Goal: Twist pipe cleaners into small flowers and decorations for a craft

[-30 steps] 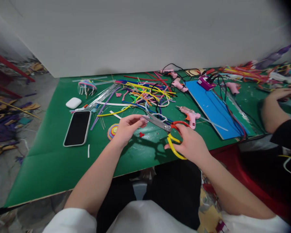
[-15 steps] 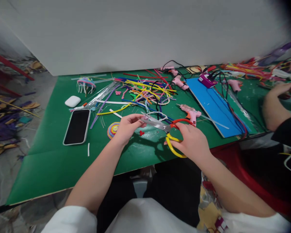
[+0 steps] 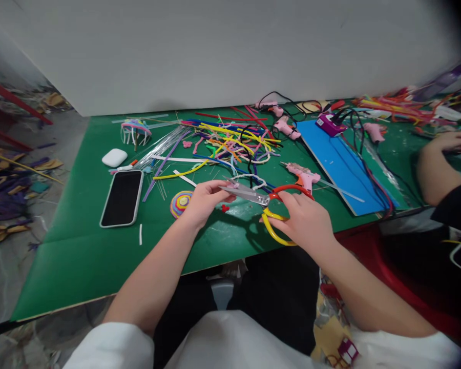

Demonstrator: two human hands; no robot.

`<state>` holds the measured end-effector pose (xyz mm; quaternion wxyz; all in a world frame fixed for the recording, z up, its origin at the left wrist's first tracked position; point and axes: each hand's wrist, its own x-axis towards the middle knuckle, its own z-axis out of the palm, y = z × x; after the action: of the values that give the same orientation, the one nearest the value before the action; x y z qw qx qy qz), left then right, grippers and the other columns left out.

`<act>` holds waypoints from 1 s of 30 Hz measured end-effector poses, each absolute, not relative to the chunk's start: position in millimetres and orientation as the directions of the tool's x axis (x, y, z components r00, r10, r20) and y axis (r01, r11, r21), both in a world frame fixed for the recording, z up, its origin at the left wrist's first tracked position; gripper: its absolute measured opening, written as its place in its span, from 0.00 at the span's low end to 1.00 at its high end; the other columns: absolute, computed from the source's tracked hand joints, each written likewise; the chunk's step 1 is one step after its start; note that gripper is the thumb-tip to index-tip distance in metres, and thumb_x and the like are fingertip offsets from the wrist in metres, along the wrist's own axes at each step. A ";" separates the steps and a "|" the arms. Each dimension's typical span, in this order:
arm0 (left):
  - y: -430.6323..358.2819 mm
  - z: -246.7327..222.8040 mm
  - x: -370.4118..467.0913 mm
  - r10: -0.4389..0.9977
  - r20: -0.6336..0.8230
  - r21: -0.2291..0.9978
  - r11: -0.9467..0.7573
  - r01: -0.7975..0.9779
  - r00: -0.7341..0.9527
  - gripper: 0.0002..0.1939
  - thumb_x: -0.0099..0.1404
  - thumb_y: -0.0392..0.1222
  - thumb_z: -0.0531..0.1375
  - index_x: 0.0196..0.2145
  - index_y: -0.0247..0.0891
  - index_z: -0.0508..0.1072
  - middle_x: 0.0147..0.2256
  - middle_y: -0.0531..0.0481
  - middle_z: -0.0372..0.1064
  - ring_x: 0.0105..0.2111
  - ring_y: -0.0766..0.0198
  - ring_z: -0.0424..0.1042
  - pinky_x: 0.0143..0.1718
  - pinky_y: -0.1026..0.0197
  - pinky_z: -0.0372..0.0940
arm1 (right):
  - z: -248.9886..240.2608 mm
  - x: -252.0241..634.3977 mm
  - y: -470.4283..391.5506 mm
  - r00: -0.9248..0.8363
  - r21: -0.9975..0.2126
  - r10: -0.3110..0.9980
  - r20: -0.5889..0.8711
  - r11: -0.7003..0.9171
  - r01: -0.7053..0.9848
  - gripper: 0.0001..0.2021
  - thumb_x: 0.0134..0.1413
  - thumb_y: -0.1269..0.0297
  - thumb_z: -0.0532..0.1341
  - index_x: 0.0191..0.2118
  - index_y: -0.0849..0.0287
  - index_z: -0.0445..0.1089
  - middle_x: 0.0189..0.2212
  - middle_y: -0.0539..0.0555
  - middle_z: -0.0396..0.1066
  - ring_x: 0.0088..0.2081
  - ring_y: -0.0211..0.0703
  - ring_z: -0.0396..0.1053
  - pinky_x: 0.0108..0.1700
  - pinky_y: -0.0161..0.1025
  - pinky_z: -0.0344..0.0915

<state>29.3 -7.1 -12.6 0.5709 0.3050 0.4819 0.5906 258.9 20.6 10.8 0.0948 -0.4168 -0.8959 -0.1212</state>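
My right hand (image 3: 307, 218) is closed round the scissors (image 3: 255, 196), which have one red and one yellow handle. Their blades point left, slightly parted, with the tips at the fingers of my left hand (image 3: 205, 202). The left fingers are pinched together; what they hold is too small to make out. A round striped disc (image 3: 180, 203) in yellow, pink and blue lies partly behind the left wrist. Below the blades sits a small red piece (image 3: 225, 208) on the green table (image 3: 80, 266).
Beyond my hands spreads a pile of coloured pipe cleaners (image 3: 230, 143). A phone (image 3: 122, 199) and a white case (image 3: 114, 157) lie left. Right are a pink glue gun (image 3: 301, 176), a blue board (image 3: 341, 174) and cables. Another person's arm (image 3: 440, 161) rests at far right.
The scissor blades look a little wider apart than before. Both hands stay in nearly the same place, and the view has shifted only slightly.
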 end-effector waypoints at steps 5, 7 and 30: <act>-7.5 -11.8 28.5 0.959 -0.279 0.867 0.235 -0.438 -0.037 0.11 0.46 0.36 0.66 0.31 0.34 0.76 0.26 0.50 0.74 0.28 0.67 0.73 0.34 0.63 0.69 | 4.6 260.3 21.2 -0.605 0.168 0.750 0.268 0.582 0.796 0.25 0.48 0.45 0.56 0.44 0.60 0.66 0.29 0.58 0.71 0.33 0.47 0.68 0.30 0.37 0.52; -7.3 -13.5 28.1 0.956 -0.294 0.865 0.260 -0.429 -0.014 0.11 0.47 0.37 0.66 0.32 0.34 0.76 0.27 0.49 0.74 0.28 0.67 0.73 0.34 0.64 0.69 | 2.7 261.0 20.9 -0.590 0.169 0.760 0.272 0.566 0.807 0.25 0.48 0.45 0.55 0.43 0.60 0.67 0.29 0.57 0.72 0.32 0.47 0.68 0.28 0.36 0.50; -2.9 -33.3 46.3 0.938 -0.345 0.862 0.324 -0.389 0.015 0.10 0.49 0.34 0.65 0.33 0.32 0.75 0.28 0.49 0.74 0.29 0.70 0.73 0.35 0.67 0.69 | -16.4 277.3 15.9 -0.576 0.119 0.800 0.170 0.563 0.818 0.28 0.49 0.41 0.51 0.45 0.61 0.66 0.27 0.57 0.70 0.31 0.47 0.67 0.28 0.37 0.47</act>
<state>46.3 -2.9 -33.3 0.6537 0.2834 0.4842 0.5078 277.3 15.9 -16.4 0.0481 -0.4582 -0.8827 -0.0926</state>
